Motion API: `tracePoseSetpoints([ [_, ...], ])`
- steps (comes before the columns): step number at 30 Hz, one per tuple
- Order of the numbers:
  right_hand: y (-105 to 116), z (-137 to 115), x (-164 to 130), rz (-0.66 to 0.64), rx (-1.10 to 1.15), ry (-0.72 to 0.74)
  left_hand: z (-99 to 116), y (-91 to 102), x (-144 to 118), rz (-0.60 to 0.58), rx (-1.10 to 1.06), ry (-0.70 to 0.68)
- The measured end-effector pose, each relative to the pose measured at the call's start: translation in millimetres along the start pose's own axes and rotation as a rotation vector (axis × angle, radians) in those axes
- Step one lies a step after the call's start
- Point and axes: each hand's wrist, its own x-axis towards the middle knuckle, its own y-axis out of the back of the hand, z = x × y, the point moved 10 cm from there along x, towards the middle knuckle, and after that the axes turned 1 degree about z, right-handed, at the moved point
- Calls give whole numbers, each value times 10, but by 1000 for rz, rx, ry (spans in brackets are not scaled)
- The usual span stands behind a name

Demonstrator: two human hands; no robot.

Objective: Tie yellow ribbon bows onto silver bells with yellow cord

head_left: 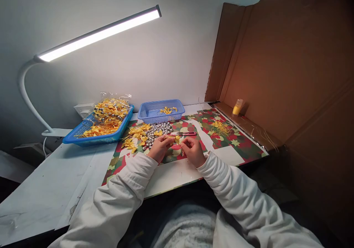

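My left hand [160, 148] is closed in a pinch on a yellow ribbon bow [177, 139], which sticks out past the fingertips toward the right. Just beside it, my right hand [194, 151] is closed too, thumb and finger pressed together; whatever lies between them is too small to make out. Behind the hands lie red-handled thread snips [189, 133]. A pile of small silver bells [163, 127] spreads beyond my left hand, and loose yellow bows [136, 133] lie to its left.
A large blue basket [91, 141] heaped with yellow bows [112, 109] stands left. A smaller blue basket [146, 116] holds a few bows. Yellow cords [221, 127] lie right, near a small yellow bottle [237, 108]. A cardboard wall [290, 63] bounds the right; a lamp [99, 34] overhangs the left.
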Motion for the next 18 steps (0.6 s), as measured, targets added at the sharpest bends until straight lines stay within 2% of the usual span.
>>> tracePoseSetpoints([
  [18, -32, -148, -24, -55, -131, 127, -141, 5, 22, -52, -34, 140],
])
